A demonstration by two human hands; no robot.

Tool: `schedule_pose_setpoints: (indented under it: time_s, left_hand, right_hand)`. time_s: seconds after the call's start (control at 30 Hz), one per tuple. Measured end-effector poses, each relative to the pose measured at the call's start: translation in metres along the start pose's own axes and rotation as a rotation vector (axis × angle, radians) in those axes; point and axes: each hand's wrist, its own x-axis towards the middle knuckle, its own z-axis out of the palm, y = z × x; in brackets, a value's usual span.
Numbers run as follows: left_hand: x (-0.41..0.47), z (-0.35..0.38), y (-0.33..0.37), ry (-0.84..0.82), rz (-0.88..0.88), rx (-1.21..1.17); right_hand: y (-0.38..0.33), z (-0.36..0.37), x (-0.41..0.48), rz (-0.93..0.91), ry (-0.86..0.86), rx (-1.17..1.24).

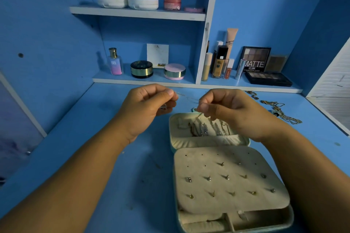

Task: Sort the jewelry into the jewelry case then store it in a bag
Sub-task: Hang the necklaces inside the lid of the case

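Above the open jewelry case, left hand & right hand each pinch an end of a thin silver necklace, stretched between them. Sorting step, prob. Next: hang it w/ the chains in the lid. Gold chains wait on desk.

The scene is taken by a single head-worn wide-angle camera, aimed forward and down from above the blue desk; no second view is given, so nothing is shared between views. The desk surface is seen from close by, the forearms entering from the bottom corners; the left hand and right hand are framed just above centre; the open jewelry case is cut by the lower edge; the shelves of cosmetics are faced head-on further back; straight edges are bent by the lens towards the borders.
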Motion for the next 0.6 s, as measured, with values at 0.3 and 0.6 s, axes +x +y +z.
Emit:
schedule_pose_setpoints:
  time_s: [0.3,0.6]
  left_hand:
    - [-0.002,-0.004,-0.001,-0.233,-0.038,0.42]
    - [0.001,-0.007,-0.011,-0.333,-0.026,0.652]
  right_hand:
    - [-0.009,0.005,-0.01,-0.033,0.037,0.058]
    - [-0.002,0.012,-0.006,-0.039,0.126,-0.115]
